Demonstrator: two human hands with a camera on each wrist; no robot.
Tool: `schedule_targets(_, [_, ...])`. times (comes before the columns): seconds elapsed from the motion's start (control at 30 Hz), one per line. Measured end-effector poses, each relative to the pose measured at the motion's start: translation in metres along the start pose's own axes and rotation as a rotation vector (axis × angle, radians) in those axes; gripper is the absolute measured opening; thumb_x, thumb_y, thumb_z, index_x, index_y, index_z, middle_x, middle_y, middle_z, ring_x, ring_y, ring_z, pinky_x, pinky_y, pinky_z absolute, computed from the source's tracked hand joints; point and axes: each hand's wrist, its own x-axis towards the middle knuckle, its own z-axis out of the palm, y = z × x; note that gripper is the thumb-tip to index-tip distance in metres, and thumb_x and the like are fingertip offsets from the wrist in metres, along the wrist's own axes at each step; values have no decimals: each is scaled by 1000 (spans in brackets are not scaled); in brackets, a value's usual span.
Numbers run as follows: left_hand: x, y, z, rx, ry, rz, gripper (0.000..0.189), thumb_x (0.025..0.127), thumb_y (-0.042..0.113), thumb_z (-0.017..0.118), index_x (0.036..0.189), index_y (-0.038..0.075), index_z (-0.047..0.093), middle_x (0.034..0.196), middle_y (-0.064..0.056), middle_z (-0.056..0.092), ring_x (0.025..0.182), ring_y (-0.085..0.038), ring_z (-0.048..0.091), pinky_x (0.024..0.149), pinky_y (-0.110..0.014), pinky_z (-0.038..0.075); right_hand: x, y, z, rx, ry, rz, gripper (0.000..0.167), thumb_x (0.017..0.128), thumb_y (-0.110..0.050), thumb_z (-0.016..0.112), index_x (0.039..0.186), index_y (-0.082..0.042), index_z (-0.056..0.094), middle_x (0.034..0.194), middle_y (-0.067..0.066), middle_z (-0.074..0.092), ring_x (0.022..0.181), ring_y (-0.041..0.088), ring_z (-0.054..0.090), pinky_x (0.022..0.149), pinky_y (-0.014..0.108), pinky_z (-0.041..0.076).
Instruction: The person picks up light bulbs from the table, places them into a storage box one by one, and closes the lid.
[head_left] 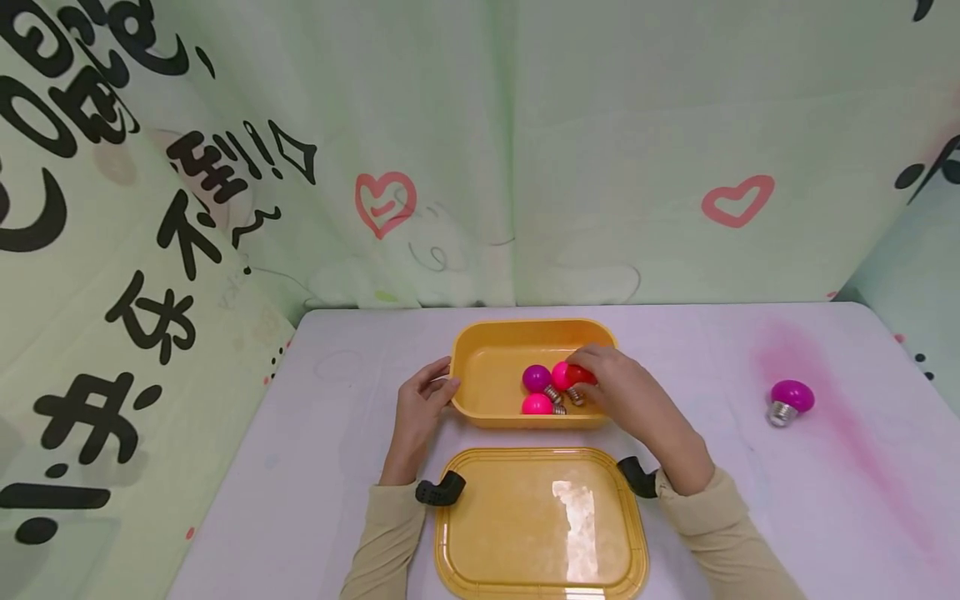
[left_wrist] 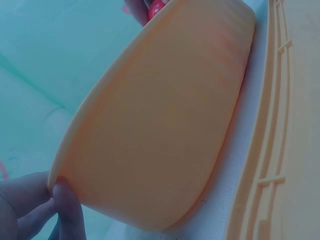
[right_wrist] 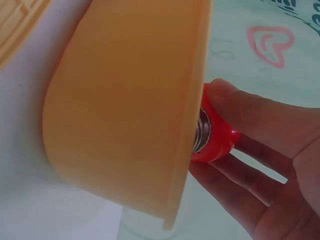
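Note:
A yellow plastic box stands on the table with several toy light bulbs inside. My left hand pinches the box's rim at its left end, thumb on the outside in the left wrist view. Fingers and thumb of my right hand grip a red light bulb over the right part of the box, its silver screw base pointing down past the rim. Beneath and beside it lie a purple bulb and a pink bulb; another pink bulb is partly covered by the red one.
A yellow lid lies flat in front of the box, between my forearms. One more purple bulb with a silver base rests far right on the white table. A pale green curtain hangs behind the table.

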Motion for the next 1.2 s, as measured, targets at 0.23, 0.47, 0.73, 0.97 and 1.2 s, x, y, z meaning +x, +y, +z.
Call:
schedule_targets(0.23, [0,-1,0,6,-3,1,44,92,10,70,135,4,60,129,-18,61,100,-16,63,72,-17,55,1,-3,7,2,-17,-4,28,82,-4,79,109,0,69,106,12,67,98,29,62,87,45,56])
schedule_targets(0.47, [0,-1,0,-1,-5,2,43,92,8,70,134,4,60,129,-18,61,101,-17,63,71,-18,55,5,-2,14,23,-37,1,31,80,-4,81,109,0,70,107,14,68,100,30,62,87,45,57])
schedule_targets(0.73, [-1,0,0,11,-3,-6,44,93,8,69,135,4,59,130,-19,60,101,-18,63,72,-18,55,7,1,21,12,-44,2,34,79,-6,82,109,0,69,110,15,68,100,31,63,85,45,57])
schedule_targets(0.97, [0,-1,0,7,1,-9,43,93,8,69,134,5,60,129,-18,61,100,-18,63,72,-18,55,10,5,28,0,-50,3,33,78,-4,82,108,1,69,106,15,67,97,31,62,86,45,57])
schedule_targets(1.2, [0,-1,0,16,2,-13,43,93,9,69,134,5,60,130,-17,60,101,-19,63,72,-18,55,13,7,35,-38,-50,-6,36,77,-6,84,109,1,69,108,15,68,101,31,61,87,44,56])
